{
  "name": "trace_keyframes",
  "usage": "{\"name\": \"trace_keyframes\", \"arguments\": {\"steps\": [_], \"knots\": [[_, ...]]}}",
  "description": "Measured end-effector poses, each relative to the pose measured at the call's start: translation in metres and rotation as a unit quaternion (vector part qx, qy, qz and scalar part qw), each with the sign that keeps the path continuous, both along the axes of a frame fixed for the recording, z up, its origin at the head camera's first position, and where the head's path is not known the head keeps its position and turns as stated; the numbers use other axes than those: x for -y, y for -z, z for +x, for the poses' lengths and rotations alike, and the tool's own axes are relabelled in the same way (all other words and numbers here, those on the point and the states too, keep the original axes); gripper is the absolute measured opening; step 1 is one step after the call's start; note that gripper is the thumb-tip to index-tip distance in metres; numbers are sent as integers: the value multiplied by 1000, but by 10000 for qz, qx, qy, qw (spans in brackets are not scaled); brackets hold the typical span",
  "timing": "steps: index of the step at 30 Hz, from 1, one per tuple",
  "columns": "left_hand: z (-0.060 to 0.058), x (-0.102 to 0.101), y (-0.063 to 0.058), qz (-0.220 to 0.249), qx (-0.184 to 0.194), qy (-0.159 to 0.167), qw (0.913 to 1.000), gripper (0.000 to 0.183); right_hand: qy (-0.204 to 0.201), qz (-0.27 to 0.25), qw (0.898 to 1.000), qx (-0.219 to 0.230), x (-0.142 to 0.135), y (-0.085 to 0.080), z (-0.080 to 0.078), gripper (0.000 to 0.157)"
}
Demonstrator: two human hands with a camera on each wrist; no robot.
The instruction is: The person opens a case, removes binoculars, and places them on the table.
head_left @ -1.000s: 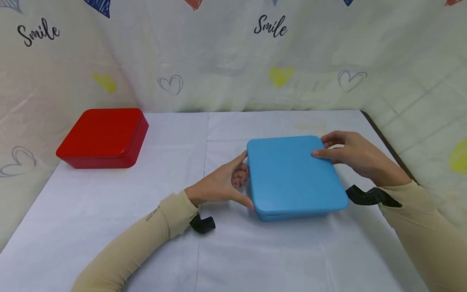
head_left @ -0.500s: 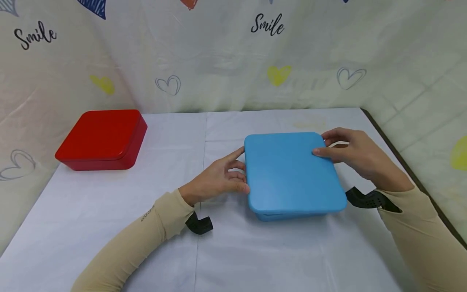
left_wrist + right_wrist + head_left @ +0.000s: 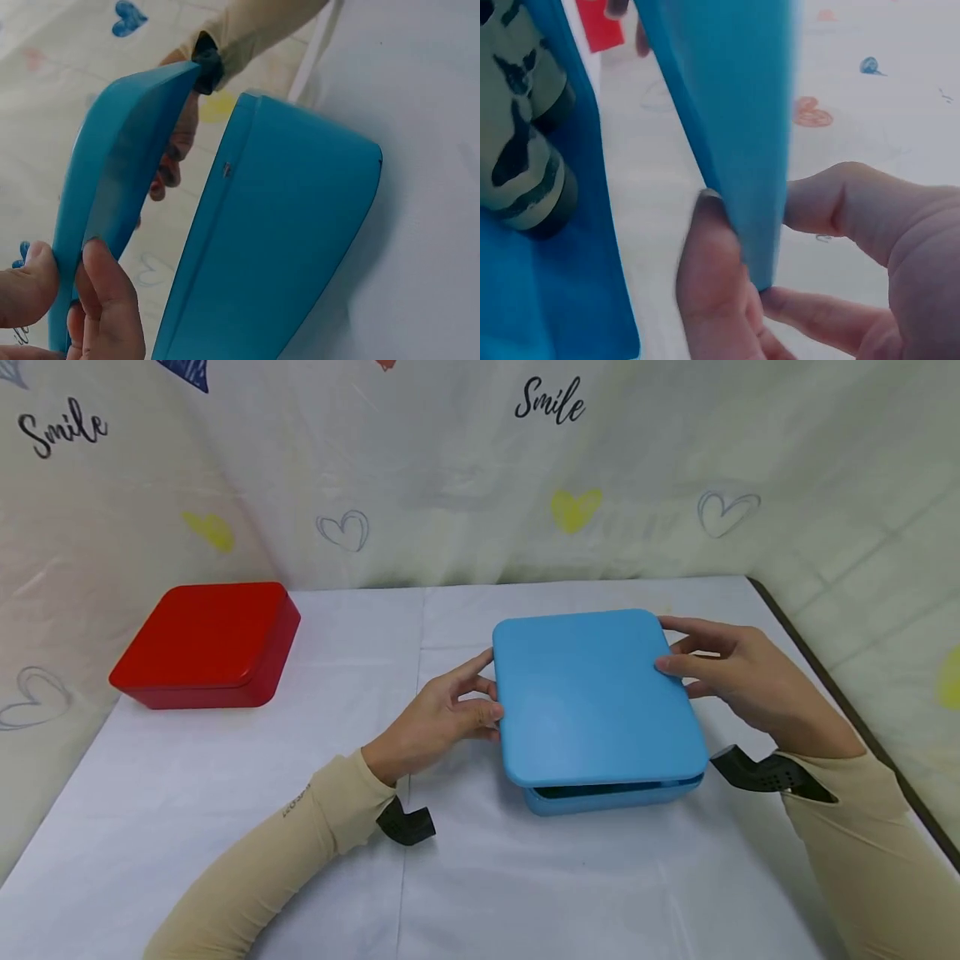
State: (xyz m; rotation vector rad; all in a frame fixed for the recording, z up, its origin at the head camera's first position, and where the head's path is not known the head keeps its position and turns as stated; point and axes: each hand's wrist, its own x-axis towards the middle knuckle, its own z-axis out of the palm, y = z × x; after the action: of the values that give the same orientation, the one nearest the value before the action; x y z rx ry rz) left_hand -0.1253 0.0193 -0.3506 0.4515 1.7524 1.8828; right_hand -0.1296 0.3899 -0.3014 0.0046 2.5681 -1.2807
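Observation:
A blue box lid point(image 3: 600, 693) hangs raised over its matching box point(image 3: 615, 802), with a dark gap along the near side. My left hand point(image 3: 431, 718) pinches the lid's left edge between thumb and fingers. At the right edge, my right hand point(image 3: 750, 681) grips the lid near its far corner. The left wrist view shows the lid point(image 3: 112, 157) tilted and apart from the box point(image 3: 262, 217). Inside the box, a camouflage-patterned object with two dark-ended barrels point(image 3: 525, 172) appears in the right wrist view; the rest of it is hidden.
A closed red box point(image 3: 202, 639) stands at the back left of the white-covered table point(image 3: 480, 885). Behind the table hangs a printed cloth point(image 3: 450, 460) with hearts and lettering. The table's dark right edge point(image 3: 795, 647) runs beside my right arm.
The lid has risen off the box, shifting slightly up and left, and a gap has opened. My left hand has closed its thumb and fingers on the lid's edge.

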Motion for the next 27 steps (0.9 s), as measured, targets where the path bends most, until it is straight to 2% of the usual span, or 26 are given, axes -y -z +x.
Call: {"name": "trace_keyframes", "arguments": {"steps": [3, 9, 13, 17, 21, 27], "knots": [[-2, 0, -1, 29, 187, -116, 9998, 76, -106, -117, 9998, 151, 0, -2, 0, 72], [-7, 2, -7, -301, 278, -385, 9984, 71, -182, -217, 9986, 446, 2, -6, -1, 74], [-14, 4, -13, -460, 167, -358, 9982, 69, -23, -345, 9990, 280, 1, -8, -1, 71], [-19, 7, -20, -523, 99, -385, 9978, 69, 97, -497, 9987, -74, 5, -10, -4, 64], [-24, 8, -27, -554, 35, -442, 9975, 70, 107, -329, 9990, -292, 7, -12, -7, 62], [-32, 9, -35, -655, -52, -506, 9966, 71, 115, -59, 9997, -184, 11, -19, -16, 68]]}}
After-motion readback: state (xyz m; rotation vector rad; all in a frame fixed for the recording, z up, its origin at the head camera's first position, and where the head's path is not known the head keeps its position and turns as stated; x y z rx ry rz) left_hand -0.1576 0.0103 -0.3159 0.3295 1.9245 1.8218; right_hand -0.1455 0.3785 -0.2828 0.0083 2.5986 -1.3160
